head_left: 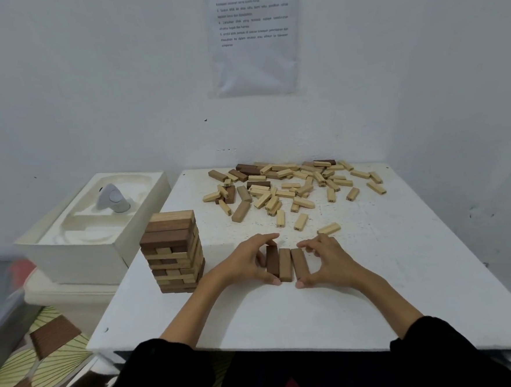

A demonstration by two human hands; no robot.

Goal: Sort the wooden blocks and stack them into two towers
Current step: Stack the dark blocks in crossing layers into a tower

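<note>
Three brown blocks (285, 263) lie lengthwise away from you, between your left hand (247, 262) and right hand (328, 260), both cupped open against the row's sides.

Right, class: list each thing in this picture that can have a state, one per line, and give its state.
Tower: standing, many layers, at the table's left edge.
Three brown blocks: lying flat side by side, a small gap before the right one.
Left hand: fingers curled against the left block.
Right hand: fingers curled around the right block.
Loose blocks: scattered, unsorted, at the far side.
White box: open, a grey device inside.
</note>
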